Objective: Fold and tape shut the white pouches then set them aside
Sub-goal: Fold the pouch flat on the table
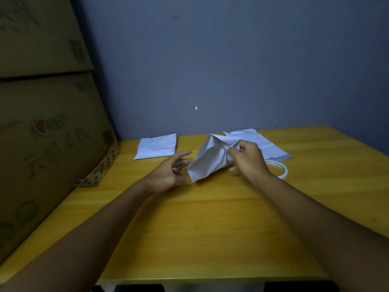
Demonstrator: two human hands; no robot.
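Yellow table (210,218): right hand (249,158) pinches the limp, light pouch (210,159) at its crumpled top; left hand (168,171) hangs spread.

On the table (210,228) a flat pouch (156,149) lay at the back left, and another pouch (267,146) lay at the back right with the tape roll (281,168) just in front of it. Between them the two hands (249,160) met at a crumpled pouch (208,160) raised above the table, the right hand gripping its upper right part and the left hand (168,174) at its lower left corner. Stacked cardboard boxes (46,123) stood along the table's left edge, and a wall (231,60) rose behind everything.
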